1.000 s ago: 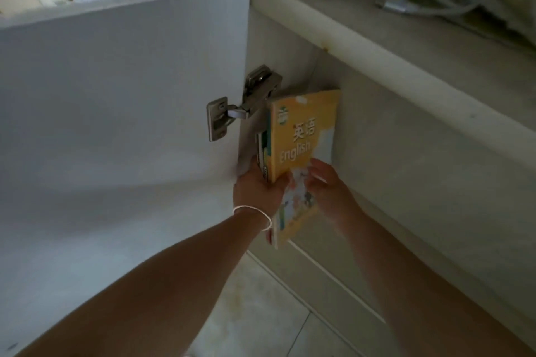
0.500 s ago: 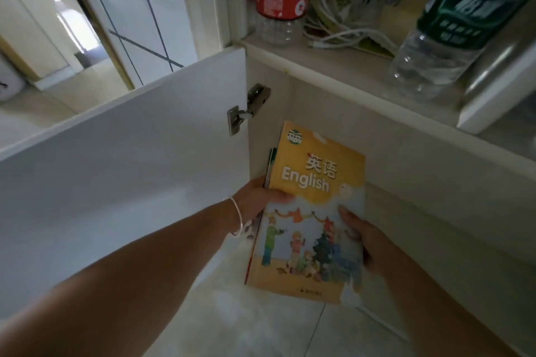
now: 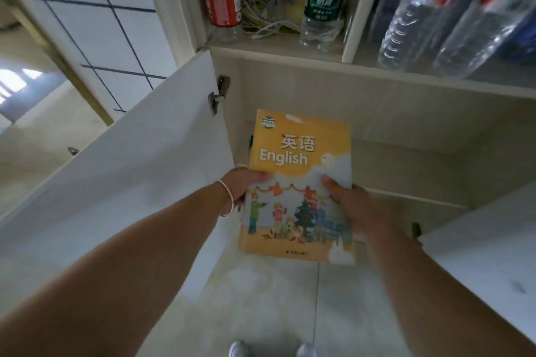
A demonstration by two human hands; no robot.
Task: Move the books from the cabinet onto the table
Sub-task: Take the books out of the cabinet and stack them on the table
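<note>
gripping book stack (image 3: 298, 182): left hand (image 3: 242, 185), right hand (image 3: 351, 209) closed on side edges.

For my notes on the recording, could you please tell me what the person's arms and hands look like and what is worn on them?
Both forearms are bare, with no sleeves in view. The left hand has a thin white bracelet looped round the wrist. The right hand shows no glove, ring or watch, and neither hand is gloved.

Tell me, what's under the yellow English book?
A thin green edge peeks out at the left side of the yellow English book, so at least one more book seems to lie beneath. Both hands, left hand and right hand, hold the stack; the rest is covered.
</note>
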